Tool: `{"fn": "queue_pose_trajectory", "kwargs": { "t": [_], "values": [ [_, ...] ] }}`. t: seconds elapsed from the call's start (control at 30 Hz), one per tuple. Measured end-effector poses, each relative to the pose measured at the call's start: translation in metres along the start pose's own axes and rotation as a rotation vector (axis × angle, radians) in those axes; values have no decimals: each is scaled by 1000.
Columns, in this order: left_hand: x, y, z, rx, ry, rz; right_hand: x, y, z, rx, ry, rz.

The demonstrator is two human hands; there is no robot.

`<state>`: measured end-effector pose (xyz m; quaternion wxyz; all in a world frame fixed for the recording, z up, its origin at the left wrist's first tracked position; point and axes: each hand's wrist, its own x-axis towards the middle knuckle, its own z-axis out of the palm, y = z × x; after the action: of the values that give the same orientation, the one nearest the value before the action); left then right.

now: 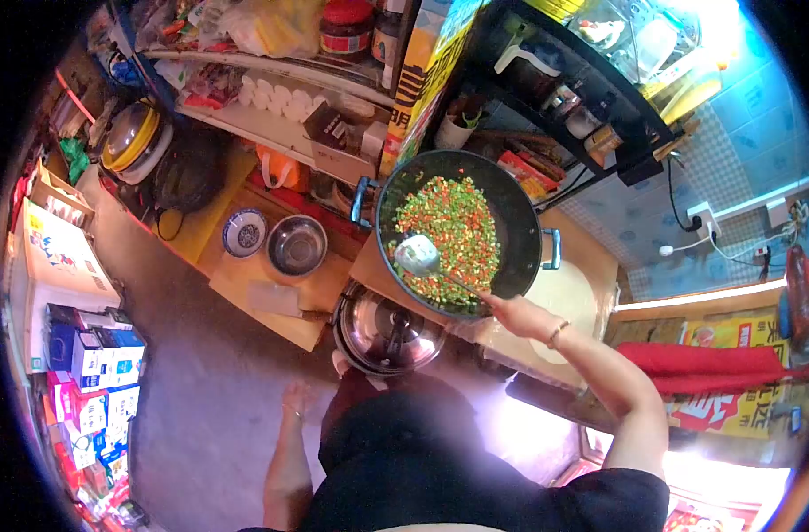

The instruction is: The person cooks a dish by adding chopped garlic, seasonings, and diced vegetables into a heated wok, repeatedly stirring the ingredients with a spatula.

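To the left and behind, a stretch of floor [214,390], with room around it. Straight ahead of the body, a wide black wok [521,235], round-rimmed, with bare inner wall along the right for moving. Across its middle and left, a spread of chopped red and green pieces [462,222]. Just beyond the near-left rim, a steel-lidded pot [382,332]. Within the wok, a ladle [417,255], bowl at the near-left part of the pieces, long axis slanting back and rightward over the near rim. At the handle's outer end, the right hand [521,316], nearer by far, fingers closed around it; bowl forward and left from there. Well apart, low over the floor, the left hand [296,395], too blurred to tell whether fingers together or spread.
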<state>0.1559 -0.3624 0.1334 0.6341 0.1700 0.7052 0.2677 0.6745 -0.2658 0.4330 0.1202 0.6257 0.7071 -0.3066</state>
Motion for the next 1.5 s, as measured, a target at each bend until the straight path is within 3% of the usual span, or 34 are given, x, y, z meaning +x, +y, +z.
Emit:
{"fn": "queue_pose_trajectory", "kwargs": {
  "t": [0.13, 0.17, 0.23, 0.33, 0.37, 0.43, 0.57, 0.6, 0.63, 0.7, 0.8, 0.9, 1.03, 1.13, 1.2, 1.27, 1.33, 1.5],
  "values": [
    [14, -20, -11, 49, 2, 10, -46, -5, -59, -358, -150, 256],
    [32, -39, -24, -12, -73, -8, -47, 0, -75, -331, -134, 242],
    [39, -41, -21, -77, -157, -23, -30, 26, -65, -147, 102, 74],
    [25, -33, -17, -70, -97, -48, 7, 14, -45, 82, 123, 196],
    [27, -31, -18, -15, -77, -29, 13, 20, -22, 8, 145, 202],
    [24, -20, -11, 38, -60, -7, -19, -15, -30, 33, 44, 268],
    [10, 2, 6, 11, -22, -7, -48, -3, -53, 59, -85, 278],
    [11, -1, 6, 53, -4, -39, -43, -2, -61, 44, -13, 279],
    [10, -5, 6, 55, -7, -40, -34, -14, -74, 163, 10, 420],
    [7, -10, 1, -31, -56, -14, -2, 5, -65, 190, 231, 359],
    [8, -9, 2, 65, -50, -76, 15, 17, -24, 251, 282, 258],
    [9, -16, -1, -52, -103, -47, -36, -22, -41, 217, 46, 352],
    [15, -13, -1, -29, -64, -70, -32, -25, -85, 325, -21, 462],
    [18, -15, -1, -35, -52, -77, 18, 3, -68, 312, 139, 351],
    [21, -17, -7, -282, -179, -4, 65, 51, -9, 17, 456, 89],
    [7, -2, 2, -164, -132, 22, 35, 18, -20, 64, 410, 114],
    [0, -1, 10, -57, -81, 38, 11, -1, -46, 452, 116, 340],
    [31, -44, -15, -146, -61, 10, 27, -14, -62, 749, 210, 305]
  ]
}}
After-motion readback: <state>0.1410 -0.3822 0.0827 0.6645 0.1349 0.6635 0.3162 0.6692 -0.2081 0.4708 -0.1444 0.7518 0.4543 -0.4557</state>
